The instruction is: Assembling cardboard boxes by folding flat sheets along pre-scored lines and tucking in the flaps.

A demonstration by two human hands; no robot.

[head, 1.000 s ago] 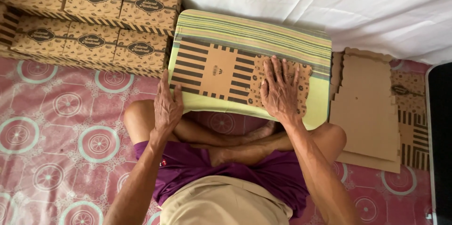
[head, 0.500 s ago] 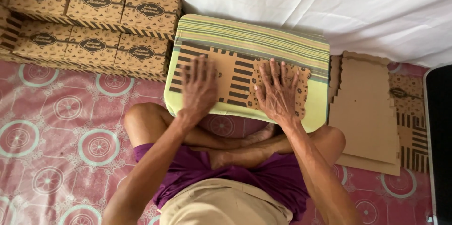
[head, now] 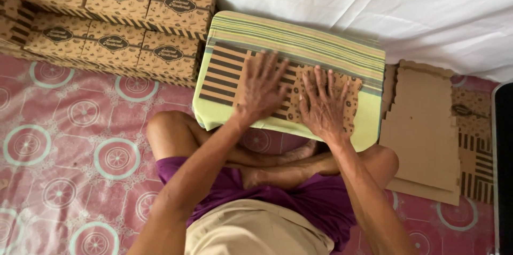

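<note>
Brown boxes sat stacked at ten o'clock. A white sheet lay at one o'clock, above the pink floor.

Floor covering: pink mat printed with pale ring medallions, carrying all items in view. Directly on it: assembled brown printed boxes stacked in rows at the upper left; a pile of flat cardboard blanks at the right, plain side up, with striped printed blanks beneath; the seated person's crossed legs at centre. White sheet borders the mat's far edge.
</note>
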